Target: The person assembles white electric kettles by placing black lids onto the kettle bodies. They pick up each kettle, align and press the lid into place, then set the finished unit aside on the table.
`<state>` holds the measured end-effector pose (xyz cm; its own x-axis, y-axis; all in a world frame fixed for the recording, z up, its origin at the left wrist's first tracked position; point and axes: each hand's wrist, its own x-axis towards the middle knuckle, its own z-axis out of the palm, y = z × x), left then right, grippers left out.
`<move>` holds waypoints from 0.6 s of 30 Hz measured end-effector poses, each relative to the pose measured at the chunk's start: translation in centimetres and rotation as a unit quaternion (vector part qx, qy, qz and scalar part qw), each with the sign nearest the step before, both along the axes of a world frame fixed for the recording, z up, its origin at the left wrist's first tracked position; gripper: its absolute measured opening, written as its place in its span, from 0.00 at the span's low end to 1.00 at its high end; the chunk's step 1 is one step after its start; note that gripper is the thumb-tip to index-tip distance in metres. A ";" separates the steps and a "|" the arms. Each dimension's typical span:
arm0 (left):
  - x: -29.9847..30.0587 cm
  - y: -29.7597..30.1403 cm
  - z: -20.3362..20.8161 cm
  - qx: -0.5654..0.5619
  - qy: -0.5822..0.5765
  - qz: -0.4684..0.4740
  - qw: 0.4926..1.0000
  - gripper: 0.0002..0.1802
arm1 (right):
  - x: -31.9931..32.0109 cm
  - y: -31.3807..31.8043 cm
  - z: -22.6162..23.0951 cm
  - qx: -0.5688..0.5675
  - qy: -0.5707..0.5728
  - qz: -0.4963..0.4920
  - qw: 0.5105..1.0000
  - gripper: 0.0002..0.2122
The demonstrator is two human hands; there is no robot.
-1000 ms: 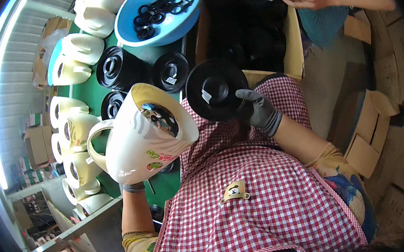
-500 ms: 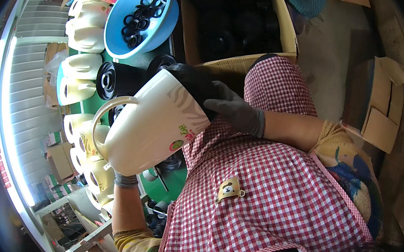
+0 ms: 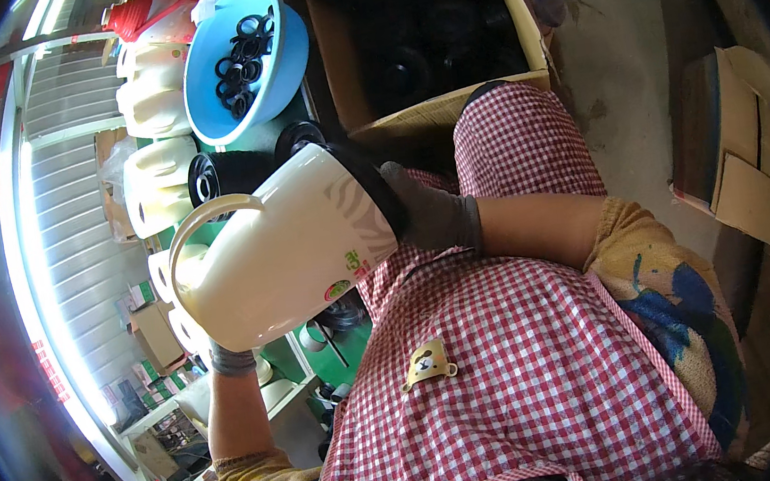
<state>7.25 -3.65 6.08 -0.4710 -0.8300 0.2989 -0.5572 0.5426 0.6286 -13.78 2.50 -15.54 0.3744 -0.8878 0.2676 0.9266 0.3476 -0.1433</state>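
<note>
Tilted in front of my chest is a cream thermos jug body (image 3: 283,262) with a looped handle, a grey striped pattern and small coloured prints. A black base ring (image 3: 373,185) sits around its right end. My right hand (image 3: 431,211), in a dark grey glove, is closed against that black base; its fingertips are partly hidden. My left hand (image 3: 231,360) supports the jug's other end from behind, with only the glove's cuff showing and the fingers hidden by the jug. Just beyond the jug lie a black cylinder (image 3: 235,171) and another round black part (image 3: 299,138).
A light blue basin (image 3: 286,81) of black rings (image 3: 244,71) stands on the green table. More cream jug bodies (image 3: 159,176) line its left side. A cardboard box (image 3: 445,103) of black parts is beyond my knee. Another open carton (image 3: 753,179) lies at the right.
The black base now sits closer on the jug's end, and my right hand has shifted with it. A person's hand at the top has left the view. The whole view has shifted slightly.
</note>
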 end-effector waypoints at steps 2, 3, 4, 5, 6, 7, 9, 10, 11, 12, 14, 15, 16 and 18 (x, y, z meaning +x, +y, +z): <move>-0.4 0.0 0.0 0.000 -0.006 -0.004 1.000 0.32 | -0.3 0.0 -0.2 0.015 0.002 0.016 1.000 0.30; -0.6 0.0 0.1 0.000 -0.008 -0.005 1.000 0.32 | -0.5 0.0 -0.2 0.020 0.008 -0.004 1.000 0.30; -0.8 -0.1 0.0 -0.001 -0.009 -0.008 1.000 0.31 | -0.7 0.0 0.3 0.023 0.014 -0.024 0.999 0.30; -1.0 -0.1 0.0 -0.001 -0.012 -0.008 1.000 0.31 | -0.9 0.1 0.6 0.027 0.021 -0.043 0.999 0.30; -1.0 0.0 0.0 -0.001 -0.012 -0.010 1.000 0.31 | -0.6 0.2 0.7 0.046 0.028 -0.057 0.997 0.30; -1.2 -0.1 0.0 -0.001 -0.014 -0.010 1.000 0.31 | -0.4 0.3 0.8 0.064 0.036 -0.073 0.995 0.30; -1.6 -0.2 0.1 -0.002 -0.016 -0.014 1.000 0.31 | -0.3 0.1 0.6 0.079 0.047 -0.096 0.991 0.30; -1.6 -0.3 0.2 -0.002 -0.017 -0.014 1.000 0.31 | -0.3 0.1 0.6 0.075 0.050 -0.102 0.991 0.30; -1.8 -0.2 0.2 -0.002 -0.018 -0.017 1.000 0.31 | -0.4 0.0 0.7 0.071 0.054 -0.108 0.990 0.31; -1.9 -0.3 0.2 -0.002 -0.020 -0.017 1.000 0.31 | -0.5 0.0 0.7 0.074 0.060 -0.111 0.989 0.30; -2.1 -0.4 0.0 0.000 -0.022 -0.022 1.000 0.31 | -0.7 0.1 1.0 0.080 0.073 -0.117 0.987 0.30; -2.2 -0.4 -0.1 -0.001 -0.022 -0.023 0.999 0.31 | -0.5 0.1 0.7 0.095 0.067 -0.123 0.986 0.29; -2.4 -0.4 -0.1 0.000 -0.023 -0.026 0.999 0.31 | -0.2 -0.1 0.5 0.111 0.061 -0.128 0.984 0.29; -2.8 -0.5 -0.1 -0.002 -0.024 -0.031 0.999 0.31 | 0.0 -0.3 0.0 0.121 0.058 -0.141 0.981 0.28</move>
